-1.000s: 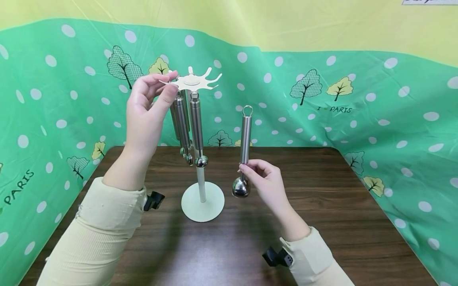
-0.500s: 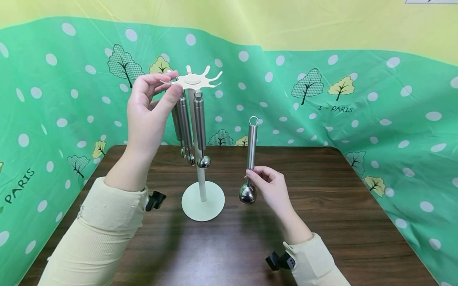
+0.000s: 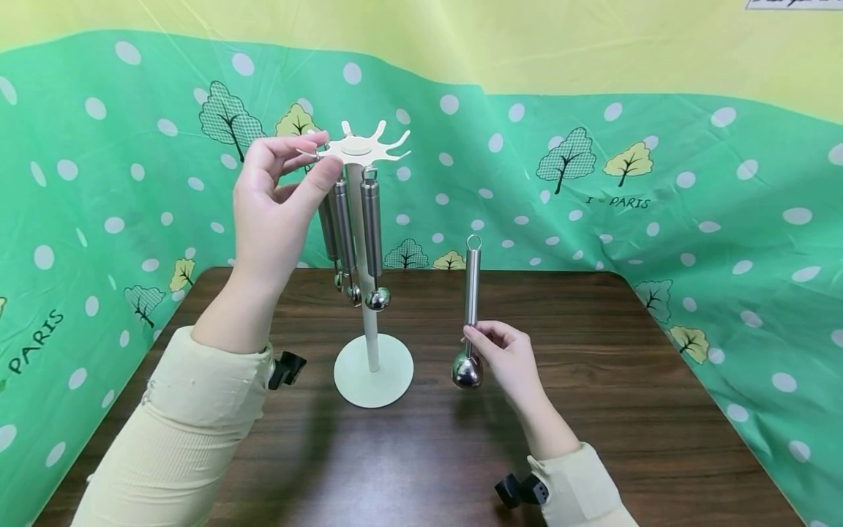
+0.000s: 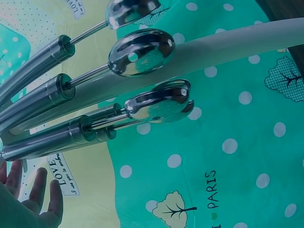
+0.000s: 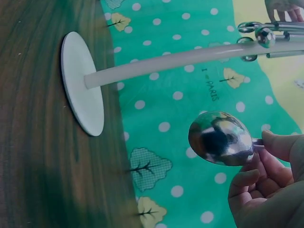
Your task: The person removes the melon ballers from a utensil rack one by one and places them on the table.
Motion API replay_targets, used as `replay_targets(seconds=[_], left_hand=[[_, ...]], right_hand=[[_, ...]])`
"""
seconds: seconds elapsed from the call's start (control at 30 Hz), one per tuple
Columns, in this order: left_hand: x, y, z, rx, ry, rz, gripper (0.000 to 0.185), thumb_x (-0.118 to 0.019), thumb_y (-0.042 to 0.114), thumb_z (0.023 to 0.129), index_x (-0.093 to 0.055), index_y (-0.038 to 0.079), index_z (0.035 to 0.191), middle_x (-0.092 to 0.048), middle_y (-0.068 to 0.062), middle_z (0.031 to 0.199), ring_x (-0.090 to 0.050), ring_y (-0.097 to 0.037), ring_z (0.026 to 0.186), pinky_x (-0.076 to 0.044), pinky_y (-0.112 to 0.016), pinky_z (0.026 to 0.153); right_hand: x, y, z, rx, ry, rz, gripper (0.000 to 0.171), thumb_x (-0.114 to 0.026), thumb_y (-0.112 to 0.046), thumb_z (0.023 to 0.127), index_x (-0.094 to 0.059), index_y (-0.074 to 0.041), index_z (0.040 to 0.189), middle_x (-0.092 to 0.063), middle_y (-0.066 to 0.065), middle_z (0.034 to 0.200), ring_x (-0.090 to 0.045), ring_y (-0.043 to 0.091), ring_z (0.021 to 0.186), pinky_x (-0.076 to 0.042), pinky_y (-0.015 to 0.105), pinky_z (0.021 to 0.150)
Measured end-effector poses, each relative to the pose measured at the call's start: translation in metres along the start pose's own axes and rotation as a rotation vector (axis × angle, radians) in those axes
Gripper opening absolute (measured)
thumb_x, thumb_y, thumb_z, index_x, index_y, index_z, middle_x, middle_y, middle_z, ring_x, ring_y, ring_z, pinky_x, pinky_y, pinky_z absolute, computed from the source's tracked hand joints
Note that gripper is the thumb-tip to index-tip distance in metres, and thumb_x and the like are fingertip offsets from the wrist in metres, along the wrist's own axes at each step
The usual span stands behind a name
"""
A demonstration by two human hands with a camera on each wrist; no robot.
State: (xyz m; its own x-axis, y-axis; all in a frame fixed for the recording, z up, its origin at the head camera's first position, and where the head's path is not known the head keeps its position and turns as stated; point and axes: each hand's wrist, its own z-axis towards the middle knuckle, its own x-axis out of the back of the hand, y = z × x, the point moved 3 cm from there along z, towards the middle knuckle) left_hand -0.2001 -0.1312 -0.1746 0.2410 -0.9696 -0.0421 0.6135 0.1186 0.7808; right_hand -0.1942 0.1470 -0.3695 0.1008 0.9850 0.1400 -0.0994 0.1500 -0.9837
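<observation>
A pale stand [image 3: 373, 391] has a round base, an upright pole and a flat top [image 3: 356, 148] of curved hook arms. My left hand [image 3: 271, 201] pinches the left edge of that top between thumb and fingers. Several steel measuring spoons [image 3: 372, 228] hang from it by their handles, bowls downward; in the left wrist view their shiny bowls [image 4: 141, 52] line the pole. To the right of the stand, my right hand [image 3: 512, 359] pinches the neck of a larger steel measuring spoon [image 3: 472, 289]. It is upright, loop on top, and its rounded bowl [image 5: 221, 138] shows in the right wrist view.
Dark wood-grain table [image 3: 593, 410] lies under the stand. A green dotted cloth [image 3: 500, 172] with printed trees hangs behind it and at both sides, with a yellow band above. Black camera mounts sit at both cuffs.
My right hand has moved right and down with the spoon, away from the stand. The hanging spoons and stand top have shifted slightly right, and the left hand keeps its pinch.
</observation>
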Motion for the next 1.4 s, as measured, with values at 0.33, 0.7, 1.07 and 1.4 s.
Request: replay_targets(seconds=[0.33,0.7,1.07,1.4], left_hand=[[0.001,0.003,-0.001,0.008,0.007,0.049,0.021,-0.074,0.025,0.087,-0.060,0.018,0.101,-0.068,-0.004,0.124,-0.059,-0.017,0.116,-0.047,-0.029,0.091],[0.000,0.006,-0.001,0.006,0.022,0.096,0.022,-0.077,0.028,0.085,-0.062,0.019,0.098,-0.069,0.000,0.122,-0.059,-0.013,0.115,-0.043,-0.029,0.089],[0.000,0.007,-0.002,0.006,0.035,0.129,0.025,-0.078,0.030,0.083,-0.063,0.019,0.100,-0.069,0.002,0.121,-0.059,-0.012,0.115,-0.043,-0.027,0.085],[-0.001,0.009,-0.003,0.001,0.044,0.145,0.025,-0.078,0.030,0.083,-0.062,0.018,0.098,-0.069,0.002,0.121,-0.059,-0.012,0.114,-0.044,-0.026,0.082]], right_hand=[[0.005,0.016,-0.003,-0.059,0.004,-0.022,0.019,-0.068,-0.005,0.092,-0.067,0.013,0.097,-0.063,-0.010,0.067,-0.052,0.005,0.062,-0.045,0.019,0.060],[0.011,0.036,-0.004,-0.136,0.010,0.005,0.016,-0.068,-0.007,0.093,-0.068,0.008,0.095,-0.064,-0.010,0.065,-0.050,0.004,0.059,-0.042,0.017,0.055],[0.017,0.050,-0.003,-0.182,0.006,-0.035,0.022,-0.067,-0.008,0.093,-0.066,0.013,0.100,-0.060,-0.009,0.065,-0.048,0.003,0.057,-0.040,0.018,0.054],[0.024,0.063,0.000,-0.228,0.012,-0.078,0.023,-0.067,-0.008,0.093,-0.066,0.013,0.102,-0.062,-0.009,0.066,-0.049,0.003,0.058,-0.040,0.017,0.054]])
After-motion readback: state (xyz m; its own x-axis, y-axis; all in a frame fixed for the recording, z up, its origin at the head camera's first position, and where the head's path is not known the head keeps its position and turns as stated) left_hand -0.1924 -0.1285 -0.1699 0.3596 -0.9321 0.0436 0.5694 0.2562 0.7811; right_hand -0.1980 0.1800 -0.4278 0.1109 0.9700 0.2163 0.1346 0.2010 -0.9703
